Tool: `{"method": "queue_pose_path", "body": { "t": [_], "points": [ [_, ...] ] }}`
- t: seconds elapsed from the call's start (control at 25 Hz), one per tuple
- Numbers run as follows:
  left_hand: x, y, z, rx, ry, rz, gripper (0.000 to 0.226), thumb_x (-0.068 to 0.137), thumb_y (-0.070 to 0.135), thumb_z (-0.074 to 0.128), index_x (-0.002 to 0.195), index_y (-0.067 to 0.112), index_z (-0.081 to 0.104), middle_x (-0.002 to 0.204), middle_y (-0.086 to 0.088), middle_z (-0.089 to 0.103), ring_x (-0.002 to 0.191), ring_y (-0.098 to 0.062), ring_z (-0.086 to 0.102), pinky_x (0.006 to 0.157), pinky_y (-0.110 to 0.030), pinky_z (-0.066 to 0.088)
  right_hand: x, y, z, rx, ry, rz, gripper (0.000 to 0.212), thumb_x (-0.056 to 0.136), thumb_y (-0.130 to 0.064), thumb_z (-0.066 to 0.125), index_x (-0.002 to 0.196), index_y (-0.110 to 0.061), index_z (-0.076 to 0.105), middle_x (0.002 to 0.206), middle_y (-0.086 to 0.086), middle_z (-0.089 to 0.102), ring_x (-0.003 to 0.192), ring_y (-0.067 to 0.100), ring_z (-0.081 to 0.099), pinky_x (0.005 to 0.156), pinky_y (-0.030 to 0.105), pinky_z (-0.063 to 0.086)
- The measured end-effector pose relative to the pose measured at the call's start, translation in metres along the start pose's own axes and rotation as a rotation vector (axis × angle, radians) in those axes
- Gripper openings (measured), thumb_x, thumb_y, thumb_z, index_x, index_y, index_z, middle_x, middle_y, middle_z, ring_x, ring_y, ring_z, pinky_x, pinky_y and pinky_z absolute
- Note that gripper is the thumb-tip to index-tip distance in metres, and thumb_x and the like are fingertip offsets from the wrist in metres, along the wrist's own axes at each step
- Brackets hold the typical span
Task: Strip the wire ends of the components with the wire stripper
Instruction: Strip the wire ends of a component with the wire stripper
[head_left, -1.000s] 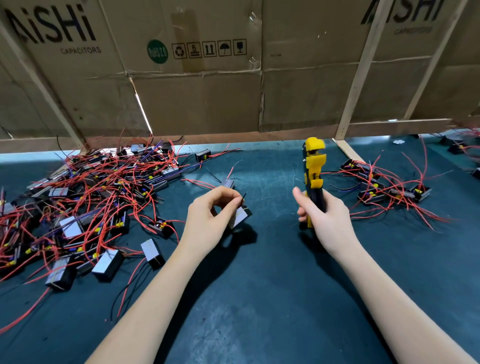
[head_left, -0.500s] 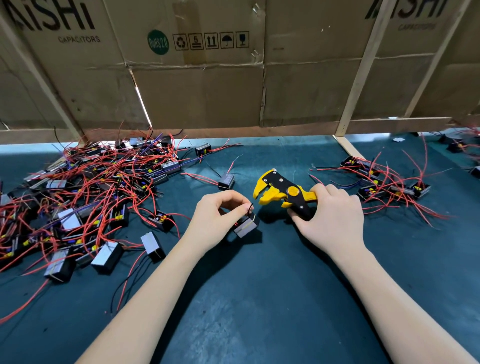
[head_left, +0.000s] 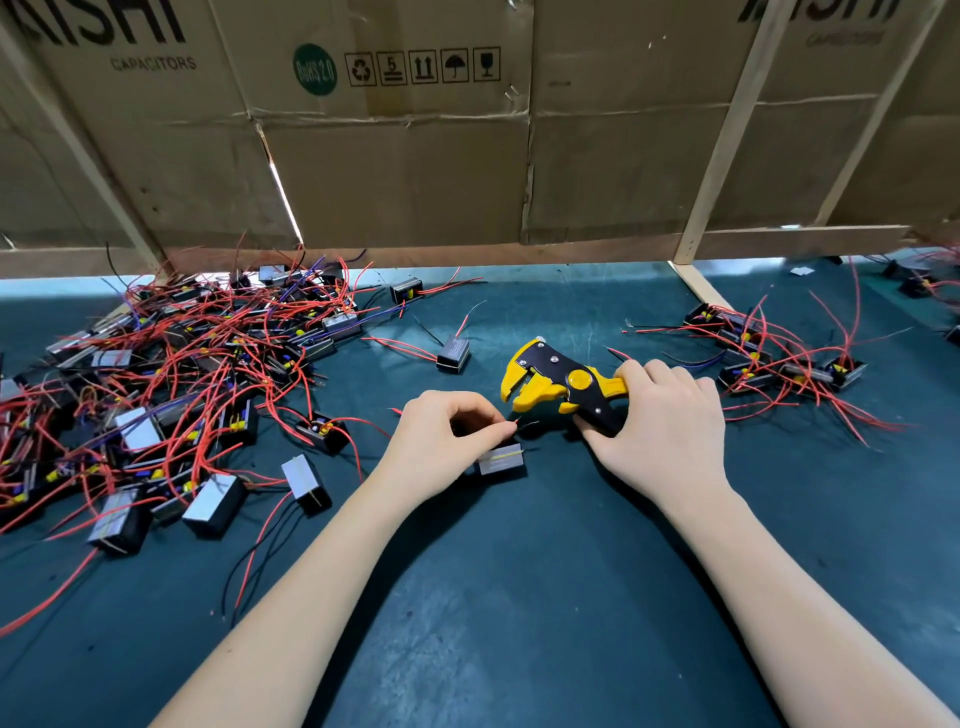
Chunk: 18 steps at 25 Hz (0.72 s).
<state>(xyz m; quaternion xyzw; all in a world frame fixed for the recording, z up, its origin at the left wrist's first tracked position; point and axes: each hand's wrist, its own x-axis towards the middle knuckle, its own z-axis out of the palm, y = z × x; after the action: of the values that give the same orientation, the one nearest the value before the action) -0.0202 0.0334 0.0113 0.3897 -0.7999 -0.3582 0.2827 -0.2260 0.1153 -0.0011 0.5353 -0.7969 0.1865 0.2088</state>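
My left hand (head_left: 447, 441) pinches the wires of a small grey and black component (head_left: 500, 459) that hangs just below its fingertips; short red and black wire ends poke out to the right. My right hand (head_left: 660, 421) grips the handles of the yellow and black wire stripper (head_left: 558, 387), which lies level with its open jaws pointing left. The jaws sit just above and to the right of the wire ends, a small gap apart.
A big tangle of components with red wires (head_left: 171, 384) covers the left of the dark green mat (head_left: 519, 597). A smaller pile (head_left: 779, 364) lies at the right. One lone component (head_left: 453, 356) sits behind my hands. Cardboard walls (head_left: 415, 156) close the back.
The wire stripper has swung down from upright to level, jaws pointing left, and my right hand has brought it close to the wire ends. My left hand has kept hold of the component.
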Motion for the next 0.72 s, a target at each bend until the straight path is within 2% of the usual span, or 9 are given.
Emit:
{"method": "queue_pose_path", "body": {
  "t": [0.2, 0.44, 0.72],
  "points": [
    [-0.0015, 0.0029, -0.0096, 0.045, -0.135, 0.021, 0.008, 0.084, 0.020, 0.074, 0.076, 0.022, 0.077, 0.072, 0.009, 0.073, 0.072, -0.008, 0.066, 0.068, -0.013, 0.048, 0.0002, 0.0023, -0.0011, 0.006, 0.002, 0.003, 0.050, 0.071, -0.055, 0.072, 0.090, -0.011, 0.061, 0.083, 0.008, 0.060, 0.080, 0.033, 0.055, 0.074, 0.040, 0.033],
    [-0.0016, 0.0033, -0.0104, -0.027, -0.045, -0.040, 0.012, 0.083, 0.016, 0.073, 0.073, 0.021, 0.078, 0.068, 0.006, 0.073, 0.063, -0.001, 0.060, 0.064, -0.011, 0.045, 0.0004, 0.0032, -0.0023, 0.005, 0.017, -0.048, 0.049, 0.069, -0.053, 0.075, 0.087, -0.010, 0.061, 0.081, 0.008, 0.060, 0.076, 0.033, 0.055, 0.071, 0.040, 0.033],
    [-0.0003, 0.0044, -0.0067, -0.215, 0.060, -0.088, 0.018, 0.080, 0.006, 0.070, 0.068, 0.018, 0.076, 0.064, 0.007, 0.070, 0.059, 0.000, 0.058, 0.061, -0.010, 0.042, -0.0003, 0.0033, -0.0031, -0.008, 0.038, -0.036, 0.049, 0.066, -0.050, 0.078, 0.087, -0.009, 0.062, 0.079, 0.009, 0.060, 0.074, 0.033, 0.055, 0.070, 0.039, 0.033]
  ]
}}
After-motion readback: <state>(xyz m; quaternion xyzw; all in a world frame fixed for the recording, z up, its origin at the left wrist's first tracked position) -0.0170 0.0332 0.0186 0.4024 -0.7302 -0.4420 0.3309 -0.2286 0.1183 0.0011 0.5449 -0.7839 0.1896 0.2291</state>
